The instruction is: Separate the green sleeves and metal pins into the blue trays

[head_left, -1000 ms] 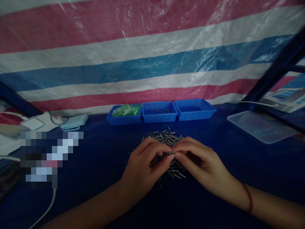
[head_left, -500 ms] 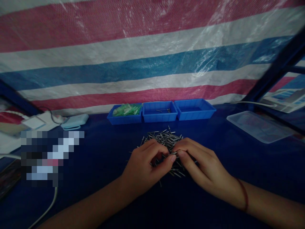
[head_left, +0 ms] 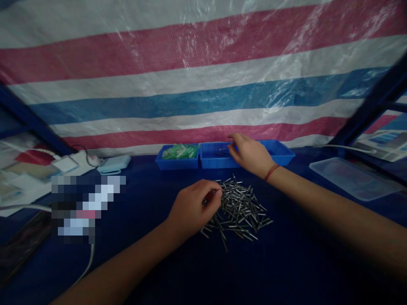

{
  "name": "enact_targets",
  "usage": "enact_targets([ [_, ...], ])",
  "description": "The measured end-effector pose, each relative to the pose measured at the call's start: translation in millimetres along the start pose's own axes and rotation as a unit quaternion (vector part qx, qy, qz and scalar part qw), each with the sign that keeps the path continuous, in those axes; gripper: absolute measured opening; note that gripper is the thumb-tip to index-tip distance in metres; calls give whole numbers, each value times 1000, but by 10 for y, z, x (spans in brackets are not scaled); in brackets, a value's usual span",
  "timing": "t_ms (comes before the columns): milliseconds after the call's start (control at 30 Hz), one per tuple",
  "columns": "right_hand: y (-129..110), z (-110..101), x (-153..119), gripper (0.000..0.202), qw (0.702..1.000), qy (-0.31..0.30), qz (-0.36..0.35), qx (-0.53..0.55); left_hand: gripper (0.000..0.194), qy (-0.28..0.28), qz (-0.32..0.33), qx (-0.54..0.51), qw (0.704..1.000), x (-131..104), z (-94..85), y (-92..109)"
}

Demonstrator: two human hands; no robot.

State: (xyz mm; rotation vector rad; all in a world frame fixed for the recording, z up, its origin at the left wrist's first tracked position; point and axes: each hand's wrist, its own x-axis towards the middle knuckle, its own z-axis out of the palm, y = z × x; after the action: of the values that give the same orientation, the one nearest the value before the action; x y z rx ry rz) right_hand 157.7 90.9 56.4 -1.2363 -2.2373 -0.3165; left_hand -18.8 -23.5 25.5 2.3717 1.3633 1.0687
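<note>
A loose pile of thin metal pins [head_left: 243, 205] lies on the dark blue table. At the pile's left side is my left hand [head_left: 197, 205], its thumb and forefinger pressed together; whatever is between them cannot be made out. My right hand [head_left: 249, 153] hovers over the middle blue tray [head_left: 216, 161] with thumb and forefinger apart, and no object shows in it. A few pins [head_left: 223, 151] lie inside this tray. To its left, another blue tray [head_left: 178, 164] holds green and clear plastic pieces [head_left: 180, 151]. My right forearm and hand partly cover the right blue tray [head_left: 281, 152].
A clear plastic lid [head_left: 352, 178] lies on the right. On the left are a light blue case [head_left: 114, 164], a white power strip [head_left: 82, 163], cables and a blurred-out item [head_left: 92, 207]. A striped tarp [head_left: 203, 93] hangs behind the trays.
My right hand has left the pile and moved forward to the middle tray, its fingers parting. My left hand stays by the pile, fingertips still together. The view has shifted slightly.
</note>
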Motion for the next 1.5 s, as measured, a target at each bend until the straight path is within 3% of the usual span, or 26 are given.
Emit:
enact_targets([
  [100,3,2,-118,29,1000,-22,4,12,13,-8,1,11,1000,10,11,-54],
  [233,5,-132,-478,25,995,-64,0,73,17,-43,-17,33,998,21,21,-122],
  [400,83,-211,-882,25,982,-99,23,156,16,-146,11,49,988,70,-67,-150],
  [600,178,-127,-1016,24,964,-81,66,246,10,-240,59,103,963,94,-168,-81],
  [833,130,-74,-1058,21,947,-108,71,294,19,-273,28,163,948,81,-117,-56],
  [967,126,-75,-1058,20,947,-104,67,296,14,-286,6,167,944,90,-111,-29],
  [1133,100,-108,-1044,17,948,-84,63,301,14,-243,-45,168,954,115,-152,1],
  [1233,13,-184,-1066,15,942,-77,51,323,13,-202,-83,122,968,136,-191,31],
  [1333,-137,-286,-1110,13,926,-94,29,364,19,-184,-121,-12,975,135,-175,114],
  [1500,-358,-373,-1180,12,874,-111,77,467,25,-189,-193,-230,935,36,-2,327],
])
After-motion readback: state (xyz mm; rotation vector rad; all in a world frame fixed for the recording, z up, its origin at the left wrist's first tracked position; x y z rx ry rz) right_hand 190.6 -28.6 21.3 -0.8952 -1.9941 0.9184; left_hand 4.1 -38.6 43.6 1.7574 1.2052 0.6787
